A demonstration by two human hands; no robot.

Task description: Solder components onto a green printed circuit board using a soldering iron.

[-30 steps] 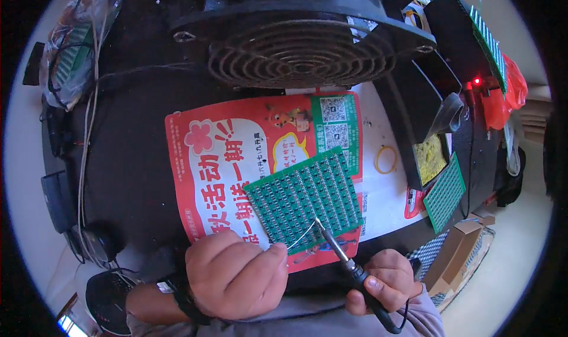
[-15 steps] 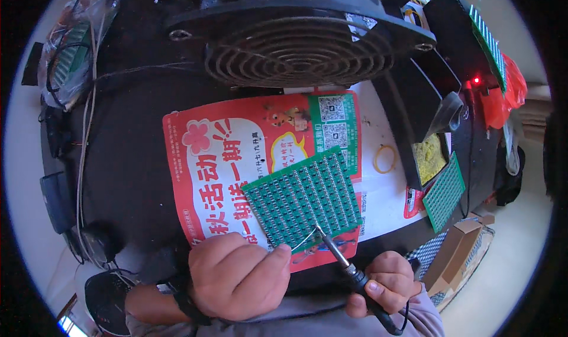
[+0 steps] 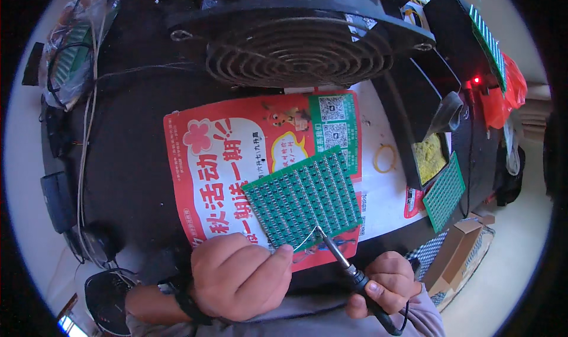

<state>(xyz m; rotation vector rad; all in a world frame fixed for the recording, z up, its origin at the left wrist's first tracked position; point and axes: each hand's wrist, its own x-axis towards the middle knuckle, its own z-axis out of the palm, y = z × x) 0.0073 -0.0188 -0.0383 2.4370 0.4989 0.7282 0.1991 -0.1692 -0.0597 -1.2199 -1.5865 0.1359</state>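
A green circuit board [image 3: 305, 189] with rows of small parts lies at a slant on a red and white printed sheet [image 3: 184, 142]. My left hand [image 3: 241, 278] is closed, pinching a thin solder wire [image 3: 305, 240] between thumb and forefinger. The wire runs over the board's near edge. Gripped in my right hand [image 3: 387, 282] is a soldering iron [image 3: 338, 255] with a dark handle and metal shaft. Its tip meets the wire's end at the near right part of the board; whether it touches a joint is too small to tell.
Beyond the board stands a black fan [image 3: 299, 50] with a round wire grille. To the right are a holder with a yellow sponge [image 3: 430, 158], another green board [image 3: 444, 192] and a cardboard box [image 3: 458, 257]. Cables [image 3: 89, 118] run down the left side.
My left hand has shifted very slightly to the right with the solder wire. The iron and board stay practically where they were.
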